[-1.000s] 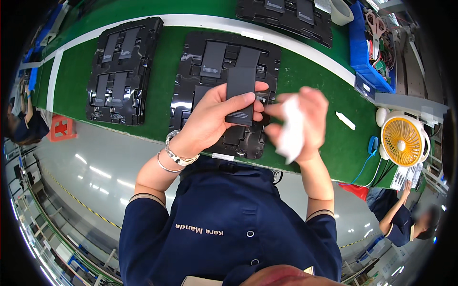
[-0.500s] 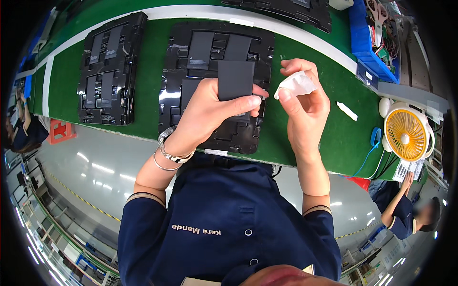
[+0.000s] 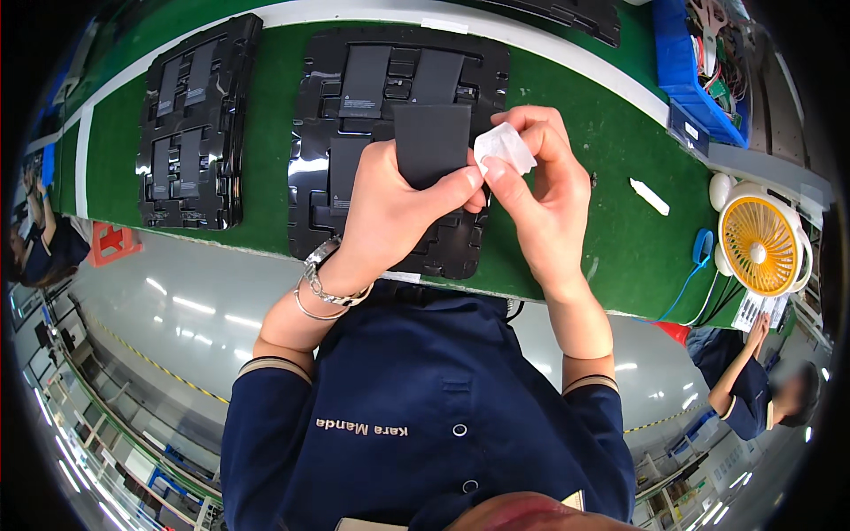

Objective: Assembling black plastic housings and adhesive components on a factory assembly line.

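Observation:
My left hand (image 3: 398,199) grips a flat black battery pack (image 3: 432,146) by its lower part, thumb across the near edge. In my right hand (image 3: 547,190) a crumpled white wipe (image 3: 505,149) is pinched between thumb and fingers. The wipe lies close beside the battery pack's right edge; whether it touches the pack I cannot tell. Under both hands sits a black plastic tray (image 3: 310,97) with more black battery packs (image 3: 365,81) in its pockets. My left hand hides part of that tray.
Another black tray with packs (image 3: 199,124) stands on the green bench (image 3: 611,257) to the left. At right are a small white tube (image 3: 651,196), a yellow-and-white fan (image 3: 757,243) and a blue bin (image 3: 682,80) holding scissors and wires. Another person (image 3: 753,380) works at far right.
My right hand has moved left with the wipe, up to the battery pack. My left hand keeps its hold on the pack, which has shifted slightly left.

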Demonstrator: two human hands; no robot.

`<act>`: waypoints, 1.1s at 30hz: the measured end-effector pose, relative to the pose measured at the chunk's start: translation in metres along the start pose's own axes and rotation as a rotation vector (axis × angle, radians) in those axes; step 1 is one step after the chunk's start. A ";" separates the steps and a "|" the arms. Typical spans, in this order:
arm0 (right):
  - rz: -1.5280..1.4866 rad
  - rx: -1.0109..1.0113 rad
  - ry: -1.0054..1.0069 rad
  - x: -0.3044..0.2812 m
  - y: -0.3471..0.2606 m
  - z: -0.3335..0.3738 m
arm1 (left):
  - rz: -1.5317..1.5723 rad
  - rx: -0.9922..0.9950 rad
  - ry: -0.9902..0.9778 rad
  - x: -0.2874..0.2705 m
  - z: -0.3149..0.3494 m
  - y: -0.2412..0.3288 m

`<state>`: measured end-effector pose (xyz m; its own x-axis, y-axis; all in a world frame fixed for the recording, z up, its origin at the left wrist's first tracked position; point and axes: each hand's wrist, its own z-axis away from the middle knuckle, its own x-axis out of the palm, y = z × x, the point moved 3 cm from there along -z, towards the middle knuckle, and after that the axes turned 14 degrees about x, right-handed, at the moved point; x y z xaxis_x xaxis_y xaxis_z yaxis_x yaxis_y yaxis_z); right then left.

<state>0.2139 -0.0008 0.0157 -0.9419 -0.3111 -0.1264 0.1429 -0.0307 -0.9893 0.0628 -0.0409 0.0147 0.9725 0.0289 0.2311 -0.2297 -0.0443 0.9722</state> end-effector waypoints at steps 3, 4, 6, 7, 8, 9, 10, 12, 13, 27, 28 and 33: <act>0.159 -0.210 0.135 -0.003 -0.001 0.002 | 0.072 0.004 0.011 0.004 0.001 -0.007; 0.276 -0.446 0.225 -0.004 -0.003 0.004 | 0.160 0.010 0.017 0.005 0.000 -0.008; 0.314 -0.668 0.331 -0.013 -0.017 0.016 | 0.155 -0.010 0.049 0.004 -0.001 -0.005; 0.277 -0.648 0.369 -0.021 -0.018 0.017 | 0.148 -0.023 0.080 0.004 -0.003 -0.002; 0.137 -0.572 0.358 -0.024 -0.015 0.012 | 0.148 -0.021 0.084 0.004 -0.004 0.000; 0.034 -0.411 0.282 -0.024 -0.012 0.008 | 0.134 -0.019 0.107 0.003 -0.005 0.001; -0.067 -0.247 0.220 -0.023 -0.009 0.005 | 0.117 -0.021 0.115 0.004 -0.007 0.001; -0.196 -0.120 0.095 -0.016 -0.004 0.001 | 0.100 -0.010 0.099 0.006 -0.008 -0.001; -0.119 -0.133 0.073 -0.012 -0.004 -0.001 | 0.106 0.020 0.094 0.007 -0.006 -0.002; 0.071 -0.368 0.256 -0.023 -0.007 0.002 | 0.139 0.000 0.173 0.008 -0.002 -0.007; -0.037 -0.231 0.188 -0.019 -0.007 0.001 | 0.117 0.031 0.168 0.009 -0.002 -0.006; 0.230 -0.270 0.099 -0.006 0.000 -0.007 | -0.059 0.103 0.161 0.012 0.003 0.001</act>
<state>0.2174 0.0077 0.0163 -0.9211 -0.1869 -0.3416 0.2817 0.2858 -0.9160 0.0744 -0.0437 0.0187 0.9637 0.1931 0.1845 -0.1591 -0.1397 0.9773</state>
